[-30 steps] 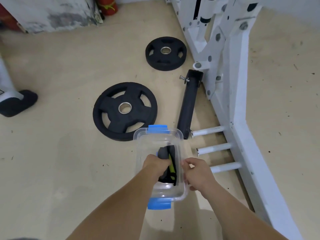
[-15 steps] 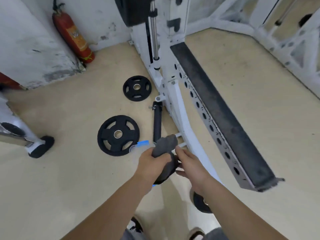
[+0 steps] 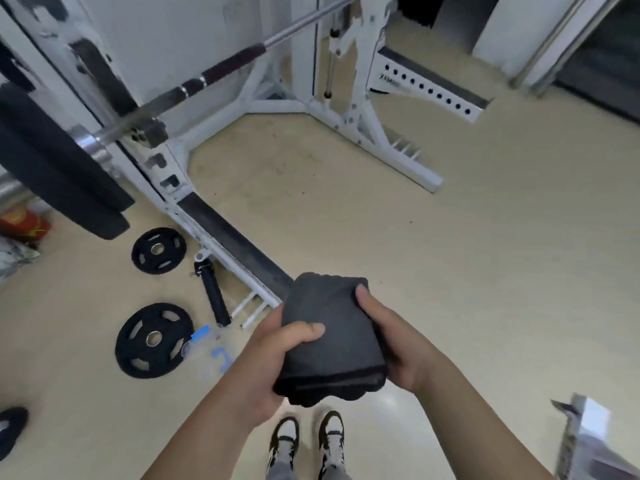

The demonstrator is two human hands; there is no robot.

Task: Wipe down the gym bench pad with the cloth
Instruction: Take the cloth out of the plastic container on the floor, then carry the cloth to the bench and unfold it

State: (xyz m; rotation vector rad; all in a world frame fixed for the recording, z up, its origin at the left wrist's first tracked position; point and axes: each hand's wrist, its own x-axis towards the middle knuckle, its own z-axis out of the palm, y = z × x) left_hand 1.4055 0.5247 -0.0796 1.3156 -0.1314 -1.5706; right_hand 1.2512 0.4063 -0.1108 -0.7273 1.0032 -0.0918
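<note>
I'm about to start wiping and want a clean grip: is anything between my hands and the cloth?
Nothing visible. The left hand and right hand both hold the folded dark cloth directly, thumbs on top. No bench pad shows in this view, so the way to it cannot be judged.

cloth lifted from box, now gripped by both hands

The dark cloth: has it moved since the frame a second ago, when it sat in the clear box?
Yes. The cloth is out of the clear box, which sits on the floor beside the large weight plate; left hand and right hand hold it up.
</note>
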